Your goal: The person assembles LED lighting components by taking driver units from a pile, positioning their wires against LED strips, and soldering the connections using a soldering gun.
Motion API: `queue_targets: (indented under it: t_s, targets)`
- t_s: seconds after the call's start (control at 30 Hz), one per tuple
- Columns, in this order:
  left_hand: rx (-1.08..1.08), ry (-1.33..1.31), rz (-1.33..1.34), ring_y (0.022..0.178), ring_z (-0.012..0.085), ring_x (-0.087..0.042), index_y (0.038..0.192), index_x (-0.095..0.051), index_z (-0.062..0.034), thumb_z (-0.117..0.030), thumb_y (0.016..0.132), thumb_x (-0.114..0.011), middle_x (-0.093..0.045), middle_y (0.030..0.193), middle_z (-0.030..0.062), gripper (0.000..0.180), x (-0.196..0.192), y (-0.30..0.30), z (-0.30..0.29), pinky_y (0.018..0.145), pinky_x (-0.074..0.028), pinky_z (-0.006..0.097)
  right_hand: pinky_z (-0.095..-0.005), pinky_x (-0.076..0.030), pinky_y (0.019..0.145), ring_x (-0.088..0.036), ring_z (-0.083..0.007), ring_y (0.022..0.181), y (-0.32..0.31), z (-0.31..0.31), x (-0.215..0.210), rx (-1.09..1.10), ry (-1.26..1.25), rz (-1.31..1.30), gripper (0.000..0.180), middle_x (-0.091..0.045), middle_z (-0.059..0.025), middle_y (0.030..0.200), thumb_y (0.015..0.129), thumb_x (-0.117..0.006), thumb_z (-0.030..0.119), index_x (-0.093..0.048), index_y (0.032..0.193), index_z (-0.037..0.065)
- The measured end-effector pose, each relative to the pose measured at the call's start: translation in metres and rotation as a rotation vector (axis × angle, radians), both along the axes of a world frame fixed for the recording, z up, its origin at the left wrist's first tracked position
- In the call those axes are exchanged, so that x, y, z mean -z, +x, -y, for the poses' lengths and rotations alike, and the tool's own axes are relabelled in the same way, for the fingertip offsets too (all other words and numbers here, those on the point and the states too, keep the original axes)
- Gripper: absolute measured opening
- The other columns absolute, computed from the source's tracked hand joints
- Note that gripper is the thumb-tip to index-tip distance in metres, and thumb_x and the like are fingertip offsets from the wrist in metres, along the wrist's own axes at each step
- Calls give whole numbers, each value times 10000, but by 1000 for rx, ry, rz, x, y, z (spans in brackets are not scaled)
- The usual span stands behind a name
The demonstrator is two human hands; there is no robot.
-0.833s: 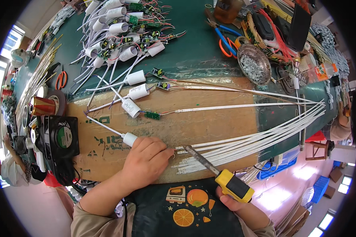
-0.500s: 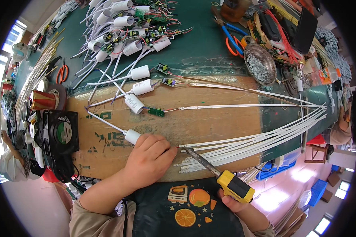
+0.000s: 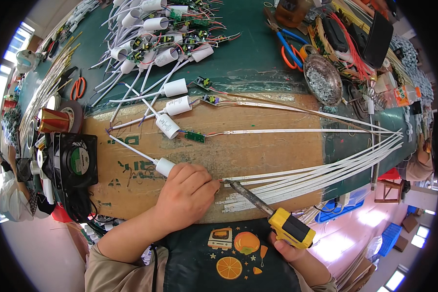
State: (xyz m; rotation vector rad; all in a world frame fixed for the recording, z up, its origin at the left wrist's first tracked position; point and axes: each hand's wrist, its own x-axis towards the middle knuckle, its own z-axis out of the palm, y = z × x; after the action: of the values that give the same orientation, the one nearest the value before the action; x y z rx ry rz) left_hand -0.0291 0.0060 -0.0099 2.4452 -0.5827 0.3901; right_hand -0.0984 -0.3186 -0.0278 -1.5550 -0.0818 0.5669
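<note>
My left hand is closed over the right end of a white tube-shaped lamp cap, whose white cable runs up to the left. A short bit of reddish wire shows past my fingertips; whatever else lies under the fingers is hidden. In my right hand is a yellow and black soldering iron. Its dark tip rests at the near end of the topmost white LED strip in a fanned bundle, just right of my left fingertips. Above lie several lamp caps with small green circuit boards, one wired to a strip.
A pile of wired lamp caps fills the back of the table. At left stands a black fan, with orange-handled scissors behind it. A metal dish and pliers lie at the back right, near red wires.
The whole view has shifted slightly. Both hands keep their hold, and the iron's tip stays at the strip's end.
</note>
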Motion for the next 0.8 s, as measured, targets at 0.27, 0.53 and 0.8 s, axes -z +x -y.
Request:
queue_targets:
  t_s: [0.27, 0.53, 0.8]
  targets:
    - [3, 1, -9, 886, 250, -623, 919, -693, -66, 4, 606, -755, -610, 892, 47, 327, 0, 0, 0, 762, -474, 378, -310, -504, 661, -635, -189, 747, 3, -4, -4, 13, 7, -25, 305, -646, -92, 887, 841, -775, 172, -645, 1054, -4]
    - [11, 5, -4, 892, 247, -623, 919, -694, -66, 2, 608, -752, -612, 896, 47, 324, 0, 0, -1, 758, -471, 374, -298, -501, 664, -625, -169, 749, 5, -6, -7, 26, 26, -79, 292, -643, -75, 883, 835, -770, 141, -629, 1050, 2]
    - [10, 8, -2, 896, 249, -623, 911, -693, -66, 4, 611, -752, -613, 897, 47, 314, -1, 1, -1, 761, -472, 375, -291, -498, 660, -621, -158, 755, 8, -3, -3, -37, 42, -18, 289, -638, -70, 882, 835, -761, 129, -620, 1055, 6]
